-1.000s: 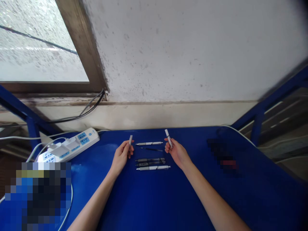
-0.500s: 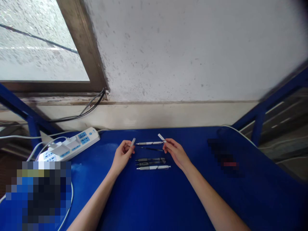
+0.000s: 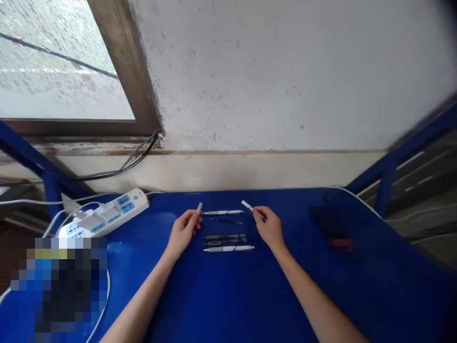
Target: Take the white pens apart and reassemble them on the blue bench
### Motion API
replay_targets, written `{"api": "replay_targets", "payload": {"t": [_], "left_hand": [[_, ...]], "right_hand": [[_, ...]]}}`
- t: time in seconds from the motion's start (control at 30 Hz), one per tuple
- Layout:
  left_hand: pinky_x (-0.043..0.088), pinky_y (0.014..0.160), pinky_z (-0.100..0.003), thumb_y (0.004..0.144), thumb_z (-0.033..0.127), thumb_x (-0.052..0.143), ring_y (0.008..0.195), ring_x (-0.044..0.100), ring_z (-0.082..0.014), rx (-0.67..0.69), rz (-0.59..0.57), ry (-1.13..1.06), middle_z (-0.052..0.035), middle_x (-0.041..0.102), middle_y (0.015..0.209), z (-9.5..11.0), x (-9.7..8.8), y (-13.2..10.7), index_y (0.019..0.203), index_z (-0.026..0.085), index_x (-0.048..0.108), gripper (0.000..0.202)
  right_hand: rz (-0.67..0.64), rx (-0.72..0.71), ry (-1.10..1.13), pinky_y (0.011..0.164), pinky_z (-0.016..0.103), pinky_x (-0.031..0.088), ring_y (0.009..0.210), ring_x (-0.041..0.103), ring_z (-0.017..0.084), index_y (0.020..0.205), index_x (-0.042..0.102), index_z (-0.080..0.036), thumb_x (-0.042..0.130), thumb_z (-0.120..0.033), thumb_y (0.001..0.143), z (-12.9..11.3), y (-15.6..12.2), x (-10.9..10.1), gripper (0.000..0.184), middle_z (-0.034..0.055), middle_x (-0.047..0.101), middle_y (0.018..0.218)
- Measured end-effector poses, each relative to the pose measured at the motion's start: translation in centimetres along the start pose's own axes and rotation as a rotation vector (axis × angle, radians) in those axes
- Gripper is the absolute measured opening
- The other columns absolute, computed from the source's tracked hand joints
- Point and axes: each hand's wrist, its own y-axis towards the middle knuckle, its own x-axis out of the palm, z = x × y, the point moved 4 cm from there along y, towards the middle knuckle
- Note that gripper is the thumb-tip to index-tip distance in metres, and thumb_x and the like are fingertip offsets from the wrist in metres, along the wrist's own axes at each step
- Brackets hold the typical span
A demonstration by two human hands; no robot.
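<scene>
My left hand is closed on a short grey pen section, whose end sticks up past the fingertips. Opposite it, my right hand pinches a white pen barrel pointing up and left; the fingers hide its other end. Between the hands lies a white and grey pen, with a thin dark ink refill just below it. Closer to me, two dark clear-barrelled pens and another white and grey pen rest side by side.
A blue table runs back to the wall. At the left are a white power strip with plugs and cables, and a blurred-out patch. Another blurred dark and red item lies at the right. Blue frame bars flank the table.
My right hand has moved to the right with the white barrel, away from the pens, and turned a little. The left hand has hardly moved. The view has shifted slightly.
</scene>
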Motion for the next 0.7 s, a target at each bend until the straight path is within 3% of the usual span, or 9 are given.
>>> {"api": "replay_targets", "payload": {"t": [0.3, 0.7], "left_hand": [[0.038, 0.049, -0.021, 0.083, 0.054, 0.057, 0.055, 0.049, -0.0102, -0.004, 0.006, 0.023, -0.0023, 0.061, 0.072, 0.2, 0.1, -0.1, 0.099, 0.016, 0.066, 0.042], [0.037, 0.050, -0.021, 0.084, 0.053, 0.056, 0.055, 0.048, -0.0110, -0.015, -0.015, 0.056, -0.0020, 0.060, 0.071, 0.4, 0.2, -0.2, 0.096, 0.017, 0.066, 0.040]], "right_hand": [[0.041, -0.124, -0.401, 0.073, 0.037, 0.038, 0.074, 0.051, 0.025, 0.077, 0.064, -0.018, 0.049, -0.027, 0.086, 0.8, -0.3, 0.0, 0.019, 0.0100, 0.062, 0.077], [0.061, -0.143, -0.418, 0.076, 0.039, 0.040, 0.080, 0.050, 0.026, 0.090, 0.066, -0.018, 0.052, -0.024, 0.082, 0.8, -0.2, -0.1, 0.017, 0.0102, 0.058, 0.084]]}}
